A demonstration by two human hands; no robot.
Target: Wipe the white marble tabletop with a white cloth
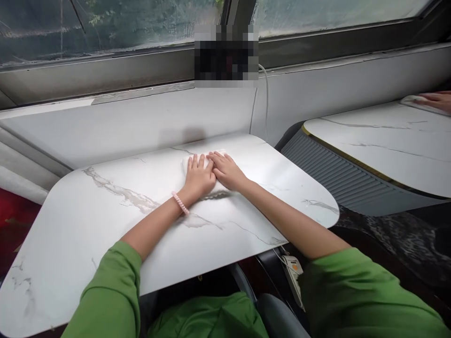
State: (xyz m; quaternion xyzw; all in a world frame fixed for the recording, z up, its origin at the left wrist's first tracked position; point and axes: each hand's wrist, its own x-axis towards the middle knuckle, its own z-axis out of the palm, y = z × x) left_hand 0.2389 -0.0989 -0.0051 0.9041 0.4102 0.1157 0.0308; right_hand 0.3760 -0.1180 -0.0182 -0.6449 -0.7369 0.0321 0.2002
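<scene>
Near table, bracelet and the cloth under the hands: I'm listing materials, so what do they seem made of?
Near table: perhaps laminate or stone; smooth, softly shiny, white with grey marble-like veins.
Bracelet: pink beads, maybe plastic or stone; too small to tell.
Cloth: likely textile; matte white, soft-looking.

A window [123,28] above a white cable [267,89] and a power strip [292,270].

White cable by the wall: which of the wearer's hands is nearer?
Right. The right hand lies on the cloth, left of the white cable and apart from it; the left hand rests on the same cloth, farther left.
</scene>
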